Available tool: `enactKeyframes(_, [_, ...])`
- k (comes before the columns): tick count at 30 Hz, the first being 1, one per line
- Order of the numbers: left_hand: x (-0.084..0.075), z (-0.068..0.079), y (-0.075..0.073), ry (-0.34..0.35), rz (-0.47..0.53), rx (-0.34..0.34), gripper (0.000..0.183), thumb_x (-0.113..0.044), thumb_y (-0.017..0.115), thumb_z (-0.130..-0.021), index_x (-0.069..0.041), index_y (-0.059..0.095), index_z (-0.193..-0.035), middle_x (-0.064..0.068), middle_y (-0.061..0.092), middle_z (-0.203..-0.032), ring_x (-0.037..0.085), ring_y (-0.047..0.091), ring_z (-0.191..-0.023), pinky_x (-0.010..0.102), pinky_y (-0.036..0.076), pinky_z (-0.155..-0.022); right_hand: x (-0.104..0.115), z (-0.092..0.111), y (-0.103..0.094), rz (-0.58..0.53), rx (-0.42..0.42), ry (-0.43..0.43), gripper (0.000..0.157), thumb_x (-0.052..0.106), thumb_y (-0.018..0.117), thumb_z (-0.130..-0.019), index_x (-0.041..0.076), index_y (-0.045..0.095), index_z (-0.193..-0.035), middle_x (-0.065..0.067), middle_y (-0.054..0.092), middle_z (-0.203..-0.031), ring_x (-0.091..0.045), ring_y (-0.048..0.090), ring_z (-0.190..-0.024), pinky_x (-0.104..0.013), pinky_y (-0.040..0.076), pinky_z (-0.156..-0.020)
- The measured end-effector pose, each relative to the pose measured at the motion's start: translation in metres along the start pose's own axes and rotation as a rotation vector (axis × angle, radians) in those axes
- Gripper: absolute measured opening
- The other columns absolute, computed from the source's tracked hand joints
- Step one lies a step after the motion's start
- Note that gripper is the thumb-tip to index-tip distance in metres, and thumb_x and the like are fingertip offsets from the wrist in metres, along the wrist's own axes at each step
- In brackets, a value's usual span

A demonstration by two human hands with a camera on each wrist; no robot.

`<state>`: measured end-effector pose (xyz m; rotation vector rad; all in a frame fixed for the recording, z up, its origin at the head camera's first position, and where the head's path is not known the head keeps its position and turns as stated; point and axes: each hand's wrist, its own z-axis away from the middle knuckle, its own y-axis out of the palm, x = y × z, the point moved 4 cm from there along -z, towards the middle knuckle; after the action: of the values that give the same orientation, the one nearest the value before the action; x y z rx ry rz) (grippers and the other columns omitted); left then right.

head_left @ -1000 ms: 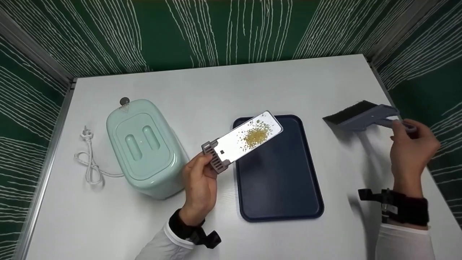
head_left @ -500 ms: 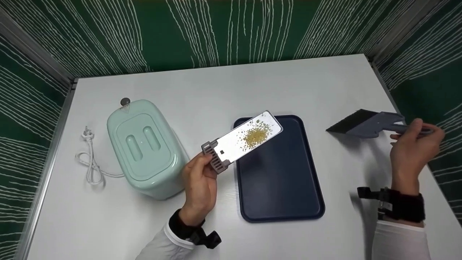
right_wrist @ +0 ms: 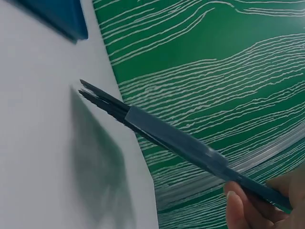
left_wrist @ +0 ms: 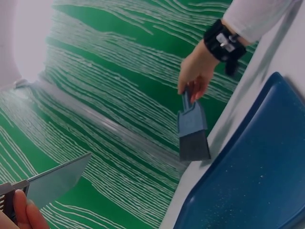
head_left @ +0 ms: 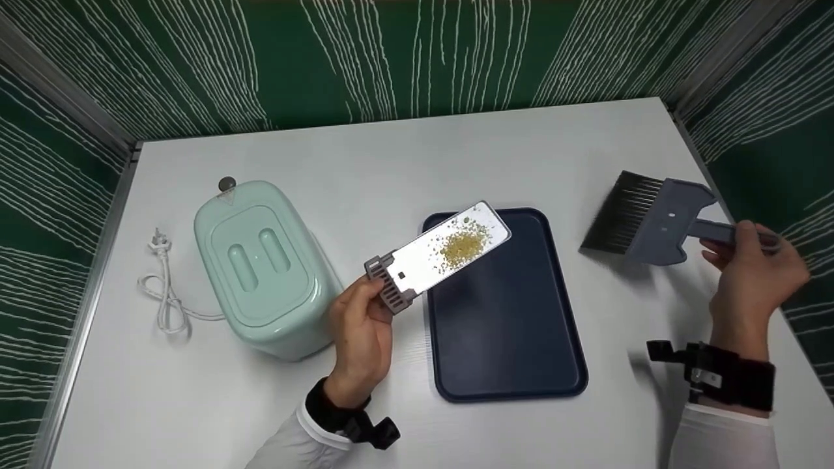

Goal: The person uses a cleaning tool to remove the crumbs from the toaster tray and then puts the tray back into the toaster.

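Note:
My left hand (head_left: 359, 332) pinches the grey slotted end of a slim white crumb tray (head_left: 417, 273), held slanted over the upper left of a dark blue tray (head_left: 502, 339). Yellow-brown crumbs (head_left: 462, 247) lie heaped toward its far end. Out to the right, my right hand (head_left: 756, 280) grips the handle of a grey-blue hand brush (head_left: 664, 221), its dark bristles pointing left. Seen edge-on in the right wrist view, the brush (right_wrist: 176, 143) is raised, its shadow falling on the white tabletop. Tiny specks dot the blue tray (left_wrist: 248, 167) in the left wrist view.
A mint-green toaster-like appliance (head_left: 260, 260) with two oval recesses on top stands left of my left hand. Its white cord and plug (head_left: 166, 286) lie coiled beside it. Green, white-streaked panels (head_left: 404, 58) border the white table (head_left: 365, 169).
My right hand has turned the brush, so its broad face and spread bristles now show to the head view. The left hand and crumb tray have stayed in place.

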<state>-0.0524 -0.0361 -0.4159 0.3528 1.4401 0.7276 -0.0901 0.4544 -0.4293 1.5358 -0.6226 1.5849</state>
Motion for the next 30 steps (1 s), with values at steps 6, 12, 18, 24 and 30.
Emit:
enactKeyframes(6, [0.001, 0.0, 0.0, -0.006, 0.007, -0.005, 0.031, -0.001, 0.045, -0.097, 0.013, 0.072, -0.105, 0.017, 0.073, -0.102, 0.019, 0.071, -0.086, 0.03, 0.06, -0.076, 0.004, 0.01, 0.004, -0.197, 0.07, 0.052, 0.023, 0.014, 0.074, -0.098, -0.006, 0.072, -0.11, -0.018, 0.077, -0.096, -0.025, 0.077, -0.073, -0.028, 0.06, -0.057])
enactKeyframes(12, [0.001, -0.001, 0.0, -0.007, -0.001, -0.016, 0.031, 0.0, 0.046, -0.097, 0.015, 0.071, -0.106, 0.017, 0.073, -0.103, 0.02, 0.072, -0.087, 0.03, 0.06, -0.076, 0.021, 0.028, 0.013, -0.199, 0.155, 0.014, 0.027, 0.015, 0.073, -0.099, -0.009, 0.071, -0.111, -0.021, 0.077, -0.099, -0.027, 0.077, -0.074, -0.025, 0.058, -0.053])
enactKeyframes(18, [0.001, -0.002, 0.0, -0.01, 0.0, -0.019, 0.031, 0.0, 0.045, -0.098, 0.015, 0.071, -0.108, 0.018, 0.073, -0.103, 0.02, 0.072, -0.087, 0.03, 0.06, -0.077, 0.038, 0.046, 0.022, -0.241, 0.213, -0.087, 0.027, 0.012, 0.07, -0.101, -0.013, 0.068, -0.111, -0.023, 0.076, -0.095, -0.027, 0.076, -0.07, -0.024, 0.057, -0.053])
enactKeyframes(24, [0.002, -0.002, 0.001, -0.014, 0.01, -0.024, 0.031, -0.001, 0.046, -0.098, 0.013, 0.073, -0.105, 0.017, 0.073, -0.102, 0.019, 0.071, -0.087, 0.03, 0.06, -0.077, 0.051, 0.065, 0.031, -0.362, 0.26, -0.139, 0.031, 0.007, 0.071, -0.099, -0.019, 0.063, -0.113, -0.029, 0.072, -0.091, -0.031, 0.074, -0.064, -0.027, 0.056, -0.05])
enactKeyframes(30, [0.003, -0.002, 0.001, -0.017, 0.011, -0.024, 0.031, 0.0, 0.046, -0.098, 0.014, 0.072, -0.105, 0.017, 0.074, -0.103, 0.019, 0.072, -0.088, 0.029, 0.06, -0.077, 0.057, 0.082, 0.038, -0.43, 0.305, -0.167, 0.033, 0.003, 0.072, -0.097, -0.024, 0.06, -0.112, -0.031, 0.07, -0.085, -0.032, 0.073, -0.061, -0.029, 0.056, -0.05])
